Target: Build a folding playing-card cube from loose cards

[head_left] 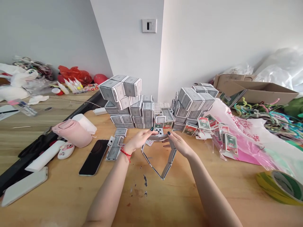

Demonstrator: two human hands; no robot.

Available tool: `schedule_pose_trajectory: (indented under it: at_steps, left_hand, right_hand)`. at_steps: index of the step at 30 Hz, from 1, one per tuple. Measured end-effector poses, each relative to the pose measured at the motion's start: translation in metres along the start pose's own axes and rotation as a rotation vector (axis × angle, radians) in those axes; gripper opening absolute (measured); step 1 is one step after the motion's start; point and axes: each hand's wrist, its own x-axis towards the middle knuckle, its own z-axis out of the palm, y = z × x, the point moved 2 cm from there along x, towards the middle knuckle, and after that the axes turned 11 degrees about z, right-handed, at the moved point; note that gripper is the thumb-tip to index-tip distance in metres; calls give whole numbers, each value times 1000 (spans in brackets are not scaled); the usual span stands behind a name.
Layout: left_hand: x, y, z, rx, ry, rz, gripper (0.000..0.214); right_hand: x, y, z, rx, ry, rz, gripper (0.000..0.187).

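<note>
In the middle of the table, a many-sided ring of folded playing cards (168, 164) is held up between my hands. My left hand (141, 138) pinches its upper left side, thumb near a card showing clubs (158, 131). On the upper right corner, my right hand (178, 144) has its fingers closed over the card strip; some fingertips are hidden behind it. Folded grey-backed cards (114, 148) lie beside my left wrist. Just beyond the hands stand stacked card blocks, a left stack (131, 110) and a right stack (189, 104).
A phone (93, 157), pink bottle (73, 132) and white power bank (25, 186) lie at left. Card boxes (229, 142), plastic bags (251, 135), a tape roll (279, 187) and a cardboard box (258, 91) occupy the right. Dark scraps (145, 180) dot the tabletop.
</note>
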Motion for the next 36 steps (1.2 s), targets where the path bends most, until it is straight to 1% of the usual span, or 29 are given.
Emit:
schedule_pose_trajectory:
  at_steps: [2,4,5,7,9,12,14,16,17,19,22,25,27,30,32,36]
  left_hand:
    - [-4,-11,7,2,-26,-48,41]
    - [-11,-21,11,33,-6,-84,39]
    - [-15,-25,12,48,5,-93,38]
    - [-26,-32,13,34,26,-108,37]
    - [-37,-36,15,-9,140,-112,38]
    - [-54,-38,28,-63,263,-56,53]
    - [-62,-40,41,-12,333,-27,66]
    - [-66,-44,52,79,430,-37,67]
    - [-66,-46,55,88,468,-42,65]
    - [-64,-52,57,47,458,-51,59]
    - [-58,-57,50,-50,436,-53,47]
    - [-53,-55,42,-106,468,-3,35]
    - [-48,-54,39,-121,475,15,41]
    - [-39,-57,37,-198,477,-26,59]
    - [-34,-62,37,-245,455,-30,64]
    - [-32,-74,35,-274,468,-61,69]
  right_hand:
    - [4,14,-6,-106,67,-18,39]
    - [5,23,-10,-246,118,-86,37]
    - [4,26,-12,-276,130,-108,36]
    - [2,30,-15,-265,158,-125,36]
    - [-2,35,-16,-188,185,-102,41]
    - [-7,44,-14,-60,169,-94,49]
    - [-8,50,-10,-26,141,-125,50]
    - [-8,55,-6,-35,158,-136,45]
    - [-8,57,-4,-45,176,-132,42]
    - [-8,59,-2,-61,215,-129,37]
    - [-9,61,-1,-55,274,-152,36]
    - [-10,62,1,-13,311,-170,41]
    - [-10,62,1,12,326,-178,44]
    - [-10,63,0,22,353,-191,45]
    - [-10,64,-1,12,349,-195,44]
    - [-10,68,-4,1,323,-198,42]
